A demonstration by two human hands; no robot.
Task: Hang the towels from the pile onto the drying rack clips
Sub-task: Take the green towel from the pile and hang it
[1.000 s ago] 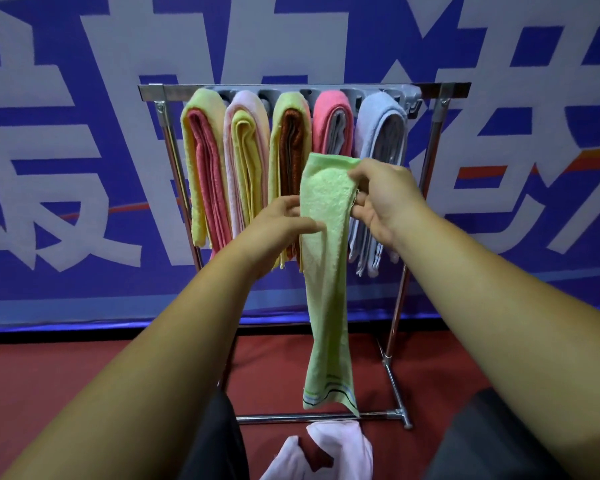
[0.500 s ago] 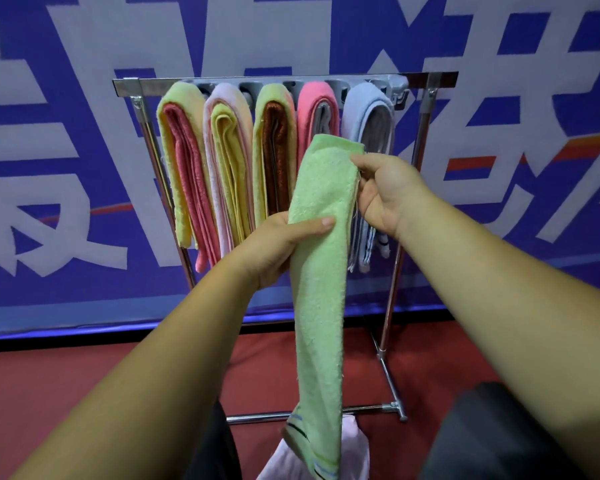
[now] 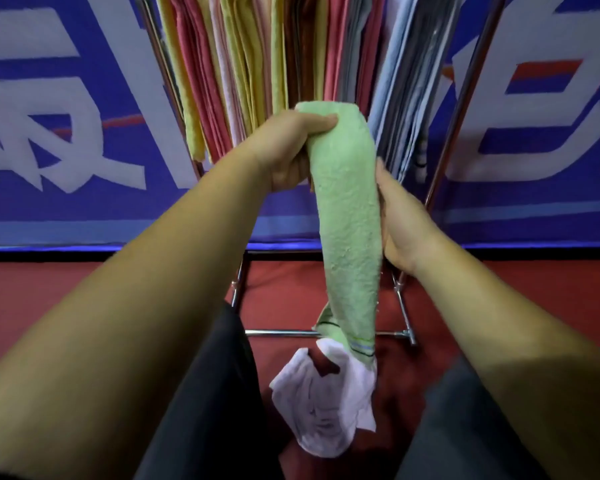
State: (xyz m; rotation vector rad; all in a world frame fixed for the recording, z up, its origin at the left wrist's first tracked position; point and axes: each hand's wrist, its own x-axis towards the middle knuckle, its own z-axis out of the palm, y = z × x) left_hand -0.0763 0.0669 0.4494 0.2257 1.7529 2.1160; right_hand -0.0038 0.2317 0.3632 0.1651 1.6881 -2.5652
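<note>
- Two grips hold one green towel (image 3: 347, 220). It hangs folded, long and thin, in front of the drying rack (image 3: 465, 98).
- The left grip (image 3: 288, 147) is clenched round the top of the green towel, right at the fold. The thumb lies across the front.
- The right grip (image 3: 404, 220) is lower down and grasps the right edge of the same towel. Its fingers go behind the cloth and are hidden.
- The bottom end of the green towel has dark stripes. It hangs over a pale pink towel (image 3: 323, 403). I cannot tell if the two touch.
- The pale pink towel lies crumpled on the red floor (image 3: 84, 289), between the person's legs in dark trousers (image 3: 215, 393).
- The drying rack stands just behind the hands and holds many hanging towels (image 3: 243, 57), side by side. They go from yellow on the left, through pink, yellow, brown and red, to light blue on the right. Their tops are cut off by the picture edge, so the clips are out of sight.
- Behind the rack is a blue banner (image 3: 66, 209) with big white shapes.
</note>
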